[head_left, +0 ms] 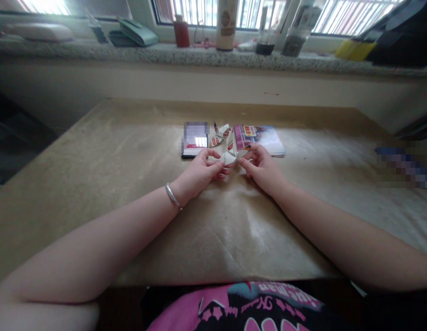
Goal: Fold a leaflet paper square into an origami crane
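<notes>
Between my two hands is a small folded paper figure (229, 158), white with pointed ends and a dark tip on its right side. The fingers of my left hand (210, 166) pinch its left part. On the other side, the thumb and fingers of my right hand (257, 163) grip its right end. Just behind it lies a second folded paper figure (220, 134), white with red print and a dark point sticking up. A phone or tablet (195, 135) lies beyond my left hand, and a stack of glossy printed paper (262, 139) sits beyond my right hand.
The brown table (96, 156) runs back to a wall under a stone windowsill (186, 56). On the sill stand a red bottle (181, 32), a tall cylinder (226, 25), a green case (137, 32) and a black bag (403, 37). A blurred-out object (405, 164) lies at right.
</notes>
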`<state>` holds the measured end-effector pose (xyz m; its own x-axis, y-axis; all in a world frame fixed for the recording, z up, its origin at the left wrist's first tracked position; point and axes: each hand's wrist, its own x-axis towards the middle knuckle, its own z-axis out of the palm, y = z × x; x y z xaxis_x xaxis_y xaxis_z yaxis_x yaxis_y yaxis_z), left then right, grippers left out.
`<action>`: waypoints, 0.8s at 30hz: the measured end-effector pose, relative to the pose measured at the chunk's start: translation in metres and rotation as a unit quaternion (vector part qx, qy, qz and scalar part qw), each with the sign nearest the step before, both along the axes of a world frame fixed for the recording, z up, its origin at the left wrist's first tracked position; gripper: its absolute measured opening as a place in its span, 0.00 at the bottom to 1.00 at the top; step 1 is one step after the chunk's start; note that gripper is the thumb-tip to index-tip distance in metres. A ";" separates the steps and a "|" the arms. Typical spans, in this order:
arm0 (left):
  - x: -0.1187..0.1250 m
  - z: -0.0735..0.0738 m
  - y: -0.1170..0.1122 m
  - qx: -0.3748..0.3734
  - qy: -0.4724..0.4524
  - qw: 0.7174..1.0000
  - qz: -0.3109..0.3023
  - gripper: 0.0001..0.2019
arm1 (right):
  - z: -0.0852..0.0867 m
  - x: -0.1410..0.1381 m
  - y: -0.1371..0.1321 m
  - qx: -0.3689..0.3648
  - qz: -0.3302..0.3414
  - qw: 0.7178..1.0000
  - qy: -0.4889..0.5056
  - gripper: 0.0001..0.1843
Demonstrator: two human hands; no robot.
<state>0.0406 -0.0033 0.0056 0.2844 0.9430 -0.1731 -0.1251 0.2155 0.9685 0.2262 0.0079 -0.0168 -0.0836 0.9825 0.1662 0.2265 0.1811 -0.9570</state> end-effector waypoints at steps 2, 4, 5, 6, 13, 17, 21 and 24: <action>0.001 -0.001 -0.001 0.028 0.030 0.999 -0.028 0.11 | -0.002 0.000 0.004 0.013 -0.012 0.999 -0.038 0.15; 0.001 -0.002 -0.002 0.062 0.063 0.995 -0.046 0.12 | -0.003 0.001 0.008 0.029 -0.015 0.998 -0.057 0.13; 0.001 -0.002 -0.003 0.079 0.083 0.992 -0.046 0.12 | -0.004 0.001 0.011 0.036 -0.016 0.997 -0.060 0.12; 0.001 -0.002 -0.003 0.096 0.105 0.989 -0.044 0.12 | -0.004 0.001 0.013 0.042 -0.016 0.997 -0.063 0.12; -0.005 -0.005 0.000 0.185 0.218 0.958 -0.033 0.10 | 0.007 -0.001 0.019 0.027 -0.038 0.993 -0.105 0.11; -0.007 -0.008 0.001 0.206 0.220 0.952 -0.047 0.07 | 0.012 -0.005 0.030 -0.014 -0.045 0.994 -0.103 0.10; -0.008 -0.007 0.001 0.225 0.235 0.944 -0.052 0.03 | 0.013 -0.010 0.051 0.031 -0.068 0.981 -0.182 0.10; -0.010 -0.006 0.004 0.234 0.234 0.943 -0.026 0.03 | 0.017 -0.014 0.062 0.056 -0.097 0.954 -0.279 0.09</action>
<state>0.0308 0.0004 -0.0002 0.3275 0.9343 0.1405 0.3390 -0.2550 0.9056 0.2122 0.0702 0.0002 -0.0082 0.9673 0.2536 0.7340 0.1780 -0.6554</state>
